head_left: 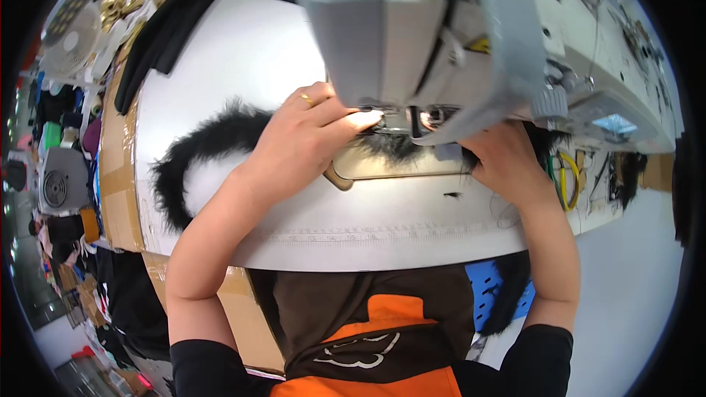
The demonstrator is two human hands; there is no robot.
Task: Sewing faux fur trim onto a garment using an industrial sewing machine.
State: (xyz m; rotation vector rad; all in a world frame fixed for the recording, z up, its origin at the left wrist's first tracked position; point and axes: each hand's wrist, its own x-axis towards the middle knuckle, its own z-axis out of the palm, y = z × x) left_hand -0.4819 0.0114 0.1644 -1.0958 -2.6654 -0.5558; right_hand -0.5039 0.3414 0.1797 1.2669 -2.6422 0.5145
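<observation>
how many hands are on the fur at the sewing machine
2. The left hand presses the black fur by the needle; the right hand rests on the fur under the sewing machine, fingers partly hidden.

Shaggy black fake fur (213, 140) with white plush inside; smooth matt white table (243, 59); grey sewing machine (412, 22) (glossy film wrapped over its painted casing); shiny metal needle plate (397, 164).
</observation>
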